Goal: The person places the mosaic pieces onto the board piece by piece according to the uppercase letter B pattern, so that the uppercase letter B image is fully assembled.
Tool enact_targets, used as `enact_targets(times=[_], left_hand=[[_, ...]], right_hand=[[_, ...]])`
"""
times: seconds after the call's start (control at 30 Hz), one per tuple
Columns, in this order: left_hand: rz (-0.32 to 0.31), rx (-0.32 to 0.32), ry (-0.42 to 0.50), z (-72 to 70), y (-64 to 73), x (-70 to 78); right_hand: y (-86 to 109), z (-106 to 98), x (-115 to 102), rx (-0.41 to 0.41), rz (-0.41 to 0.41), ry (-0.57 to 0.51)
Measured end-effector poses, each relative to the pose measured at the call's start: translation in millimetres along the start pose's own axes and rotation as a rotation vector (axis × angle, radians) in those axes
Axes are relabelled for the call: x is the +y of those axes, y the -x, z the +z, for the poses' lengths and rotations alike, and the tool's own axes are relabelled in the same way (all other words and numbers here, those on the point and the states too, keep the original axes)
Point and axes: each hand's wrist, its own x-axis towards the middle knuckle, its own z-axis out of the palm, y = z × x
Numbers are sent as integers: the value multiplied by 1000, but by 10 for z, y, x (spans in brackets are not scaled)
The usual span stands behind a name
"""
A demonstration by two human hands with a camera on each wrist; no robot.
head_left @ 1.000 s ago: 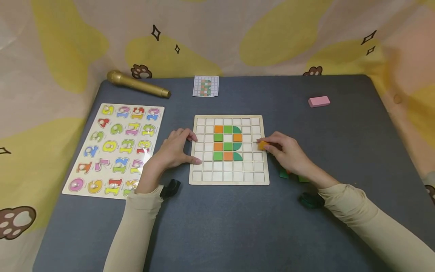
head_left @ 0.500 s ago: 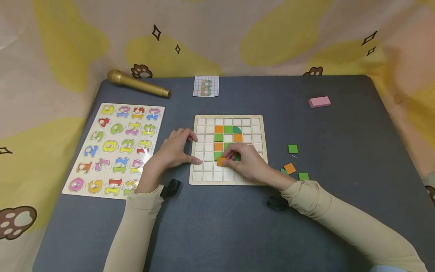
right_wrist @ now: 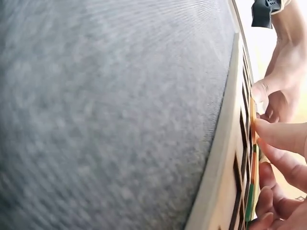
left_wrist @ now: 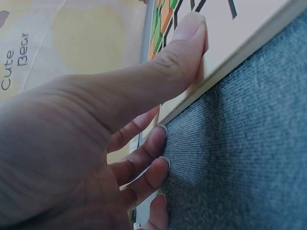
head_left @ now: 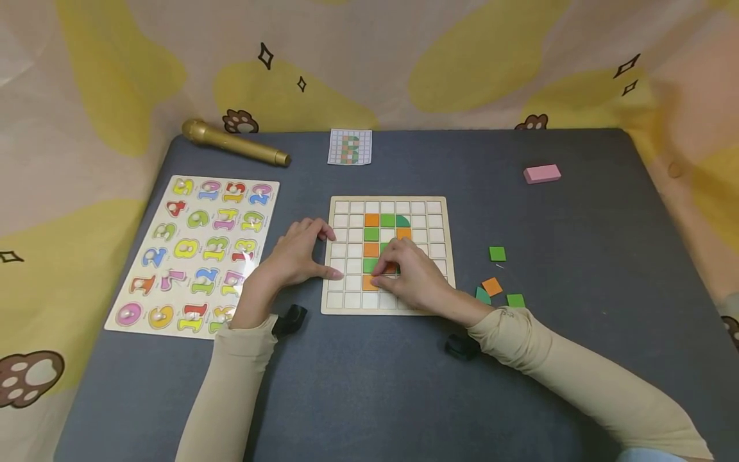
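A square wooden grid board (head_left: 346, 301) lies mid-table, with orange and green tiles in its middle cells. My left hand (head_left: 297, 253) rests at its left side. In the left wrist view the left thumb (left_wrist: 180, 62) lies on the board's face while the other fingers stay loosely bent by its edge. Over the lower middle of the board, my right hand (head_left: 412, 273) has thumb and forefinger at an orange square tile (head_left: 369, 283), which sits in a cell below a green tile (head_left: 370, 265). The right hand covers several tiles. In the right wrist view its thumb touches the orange tile (right_wrist: 253, 112).
Loose tiles lie right of the board: green squares (head_left: 497, 254), an orange square (head_left: 492, 286) and a teal piece (head_left: 482, 296). A number puzzle board (head_left: 193, 256) is at the left. Farther back are a gold microphone (head_left: 237, 144), a pattern card (head_left: 349, 147) and a pink block (head_left: 542, 174).
My right hand has carried the orange tile leftward from the board's right edge onto the lower middle cells, where it now lies in a cell. The left hand has stayed put.
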Motion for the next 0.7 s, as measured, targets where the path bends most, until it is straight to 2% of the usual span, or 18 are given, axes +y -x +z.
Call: enact_targets(times=[0.23,0.7], left_hand=[[-6,-5,3,1,0,-10],[7,-3,7,3,0,-20]], right_hand=[[34,-175,101,4,52,15],[294,-1001,712,77,206,75]])
